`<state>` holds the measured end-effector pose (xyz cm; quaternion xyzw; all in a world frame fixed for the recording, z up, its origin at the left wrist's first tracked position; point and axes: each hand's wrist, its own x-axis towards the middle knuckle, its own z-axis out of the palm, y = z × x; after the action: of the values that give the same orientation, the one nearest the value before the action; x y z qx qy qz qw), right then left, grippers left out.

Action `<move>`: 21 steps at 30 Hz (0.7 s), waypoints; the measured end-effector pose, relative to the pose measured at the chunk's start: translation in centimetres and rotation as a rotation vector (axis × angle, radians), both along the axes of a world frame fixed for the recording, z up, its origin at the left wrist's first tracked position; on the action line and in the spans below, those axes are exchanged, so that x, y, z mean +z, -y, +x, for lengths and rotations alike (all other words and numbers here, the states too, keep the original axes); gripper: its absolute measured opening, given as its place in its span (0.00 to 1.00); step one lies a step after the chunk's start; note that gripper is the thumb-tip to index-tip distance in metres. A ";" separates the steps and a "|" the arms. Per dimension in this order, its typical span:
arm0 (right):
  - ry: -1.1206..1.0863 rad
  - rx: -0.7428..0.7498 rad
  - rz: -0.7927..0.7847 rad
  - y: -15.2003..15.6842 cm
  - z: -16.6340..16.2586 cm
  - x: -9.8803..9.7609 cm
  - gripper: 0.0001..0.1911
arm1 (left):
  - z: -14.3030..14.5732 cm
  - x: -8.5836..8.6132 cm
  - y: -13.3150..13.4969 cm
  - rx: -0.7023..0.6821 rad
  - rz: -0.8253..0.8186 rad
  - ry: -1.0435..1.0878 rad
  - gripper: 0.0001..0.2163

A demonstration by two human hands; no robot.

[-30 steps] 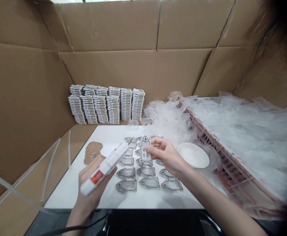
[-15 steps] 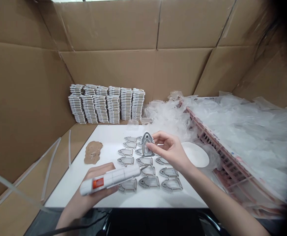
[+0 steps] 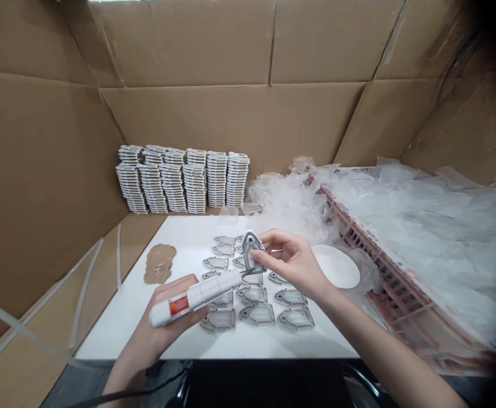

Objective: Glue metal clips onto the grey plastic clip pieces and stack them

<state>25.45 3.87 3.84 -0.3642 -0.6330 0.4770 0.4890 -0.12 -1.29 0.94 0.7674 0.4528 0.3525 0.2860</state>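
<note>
My left hand (image 3: 167, 317) is closed around a white glue gun (image 3: 201, 297) with an orange label. Its thin metal tip points right and meets or nearly meets the lower edge of a grey boat-shaped piece (image 3: 251, 243). Pinched between the thumb and fingers of my right hand (image 3: 288, 258), that piece stands upright, pointed end up, above the table. Several similar grey boat-shaped pieces (image 3: 257, 315) lie flat in rows below both hands, points to the left. Some are partly hidden by the glue gun and the held piece.
Tall stacks of thin white pieces (image 3: 195, 181) line the back left. A brown patch (image 3: 159, 263) lies on the white tabletop (image 3: 120, 334). On the right are a white round dish (image 3: 336, 266), a pink plastic crate (image 3: 401, 294) and heaped clear bags (image 3: 435, 221). Cardboard walls (image 3: 188, 113) surround the table.
My left hand has shifted slightly right and up, bringing the glue gun's tip to the held piece. The piece has moved slightly down and left, its top tilting left.
</note>
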 end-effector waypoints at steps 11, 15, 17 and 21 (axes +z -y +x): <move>0.007 -0.008 0.022 -0.1 0.0 -0.1 0.11 | 0.1 -0.2 -0.1 0.019 -0.025 0.003 0.11; 0.008 -0.012 0.034 -0.1 0.0 -0.2 0.11 | 0.3 -0.2 -0.1 0.017 -0.032 0.000 0.12; 0.013 -0.013 0.035 0.0 0.0 -0.2 0.10 | 0.4 -0.2 -0.1 0.016 -0.034 0.008 0.12; 0.012 -0.016 0.032 0.0 0.0 -0.3 0.11 | 0.4 -0.1 0.0 0.027 -0.043 0.013 0.13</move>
<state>25.43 3.91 3.57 -0.3641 -0.6407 0.4606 0.4947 0.30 -1.26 0.81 0.7527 0.4687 0.3515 0.3005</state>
